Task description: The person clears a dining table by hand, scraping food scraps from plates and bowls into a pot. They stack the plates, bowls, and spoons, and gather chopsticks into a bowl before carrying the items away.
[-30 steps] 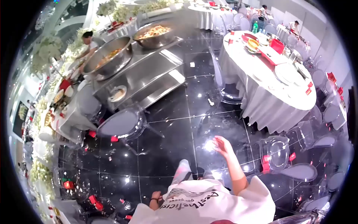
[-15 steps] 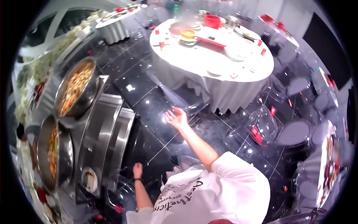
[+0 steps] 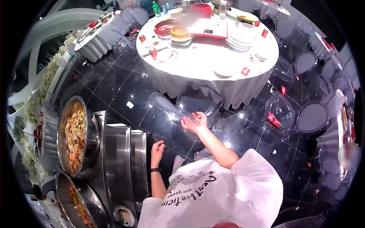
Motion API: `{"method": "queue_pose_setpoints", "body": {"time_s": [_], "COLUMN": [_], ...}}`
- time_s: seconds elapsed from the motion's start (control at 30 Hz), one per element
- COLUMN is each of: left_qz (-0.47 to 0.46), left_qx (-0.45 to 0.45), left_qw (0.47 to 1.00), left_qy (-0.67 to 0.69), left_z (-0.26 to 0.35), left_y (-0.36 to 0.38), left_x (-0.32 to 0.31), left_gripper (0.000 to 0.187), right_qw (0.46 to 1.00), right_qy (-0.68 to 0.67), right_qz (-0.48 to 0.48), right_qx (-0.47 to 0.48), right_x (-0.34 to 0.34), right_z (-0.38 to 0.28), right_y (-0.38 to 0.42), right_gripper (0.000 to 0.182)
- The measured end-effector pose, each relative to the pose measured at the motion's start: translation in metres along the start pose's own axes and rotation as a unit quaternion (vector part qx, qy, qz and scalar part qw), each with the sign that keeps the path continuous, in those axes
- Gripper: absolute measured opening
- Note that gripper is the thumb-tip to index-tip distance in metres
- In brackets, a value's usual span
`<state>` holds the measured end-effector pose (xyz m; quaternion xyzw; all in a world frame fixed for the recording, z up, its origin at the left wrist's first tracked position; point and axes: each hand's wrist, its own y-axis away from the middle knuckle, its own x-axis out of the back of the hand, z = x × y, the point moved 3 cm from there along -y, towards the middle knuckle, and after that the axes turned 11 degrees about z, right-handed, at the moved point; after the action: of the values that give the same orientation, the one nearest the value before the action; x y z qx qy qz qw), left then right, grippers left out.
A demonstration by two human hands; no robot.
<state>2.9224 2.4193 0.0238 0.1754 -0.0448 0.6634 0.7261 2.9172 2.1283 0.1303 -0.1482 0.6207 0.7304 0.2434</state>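
Observation:
My right hand (image 3: pixel 195 122) is held out palm up in the middle of the view, fingers spread and curved, with nothing in it. It appears in front of a clear chair (image 3: pixel 199 106) beside the round table (image 3: pixel 205 68). Lower and to the left is my left hand (image 3: pixel 157 150), a dark band on its wrist, its fingers loosely bent and apart, holding nothing. The nearest thing to it is a steel trolley (image 3: pixel 118 163). Two large metal bowls of mixed food scraps, one upper (image 3: pixel 75 133) and one lower (image 3: pixel 81 205), stand at the trolley's left.
On the round table are stacked white plates (image 3: pixel 240 40), a yellow round dish (image 3: pixel 180 32), red cans and a green bottle (image 3: pixel 156 9). Clear chairs with red packets (image 3: pixel 273 120) stand at right. Litter lies on the dark tiled floor. Other laid tables are farther off.
The view has shifted, and the round table now appears higher in it. Both hands appear farther right. My left hand's fingers show more extended than before. My right hand stays open.

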Motion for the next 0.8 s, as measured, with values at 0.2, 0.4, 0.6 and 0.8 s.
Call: {"method": "queue_pose_setpoints", "body": {"time_s": [0.2, 0.4, 0.6, 0.8], "left_qz": [0.006, -0.035, -0.137, -0.199], "left_qx": [0.028, -0.034, -0.1, -0.082], "left_qw": [0.998, 0.998, 0.985, 0.976], "left_qy": [0.056, 0.033, -0.01, -0.041], "left_z": [0.027, 0.044, 0.084, 0.12], "left_y": [-0.065, -0.199, -0.327, -0.407], "left_x": [0.021, 0.017, -0.008, -0.014], "left_gripper": [0.023, 0.022, 0.023, 0.024], "right_qw": [0.993, 0.937, 0.847, 0.212], "right_qy": [0.058, 0.093, -0.1, 0.425], "right_qz": [0.059, 0.133, 0.247, 0.57], "right_qx": [0.08, 0.311, 0.46, 0.671], "right_x": [0.006, 0.051, 0.054, 0.031], "right_z": [-0.035, -0.12, -0.194, -0.285], "right_y": [0.033, 0.053, 0.082, 0.089], "right_gripper": [0.038, 0.031, 0.03, 0.032]}}
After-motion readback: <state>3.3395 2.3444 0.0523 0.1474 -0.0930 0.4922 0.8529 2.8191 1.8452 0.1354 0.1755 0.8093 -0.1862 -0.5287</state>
